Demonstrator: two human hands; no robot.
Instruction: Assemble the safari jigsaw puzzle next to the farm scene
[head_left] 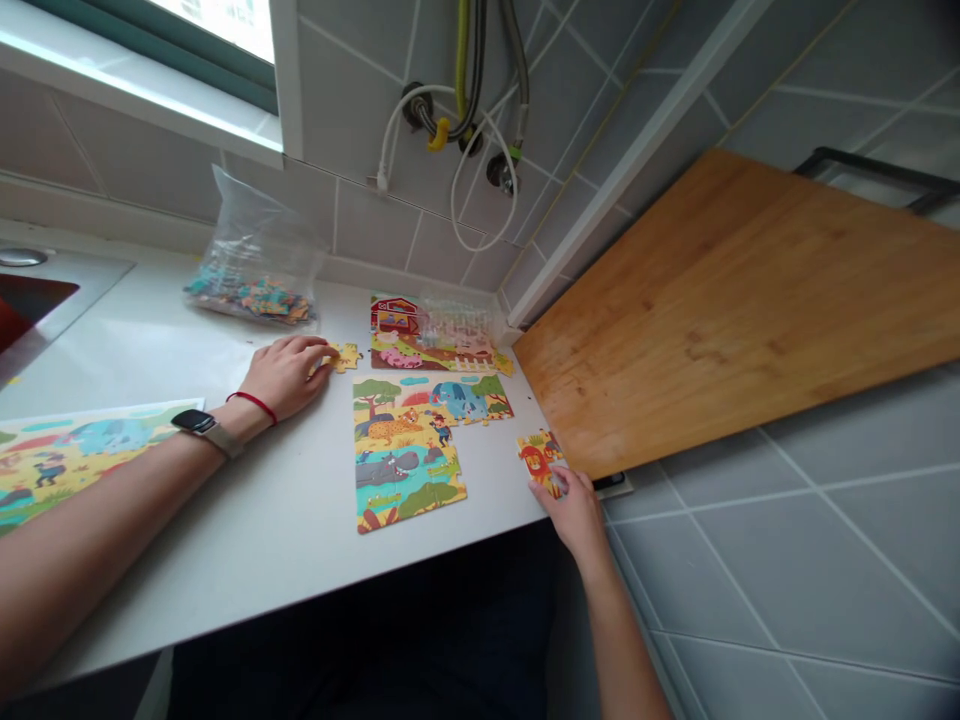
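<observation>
My left hand (289,375), with a watch and a red cord at the wrist, rests on the counter, its fingers pinching the edge of a yellow puzzle piece (346,357). Near the counter's front right edge, my right hand (574,508) grips a small joined puzzle section with a lion (534,460) between thumb and fingers. Between the hands lies a partly joined animal puzzle (409,460) with an elephant, a spotted cat and a hippo. Its lower right corner is open, and the lion section lies apart from it.
Behind the puzzle lies a farm picture (397,345) with clear plastic packaging (461,325) on it. A clear bag of pieces (259,270) stands at the back left. A printed picture sheet (112,440) lies under my left forearm. A wooden board (735,320) leans at right.
</observation>
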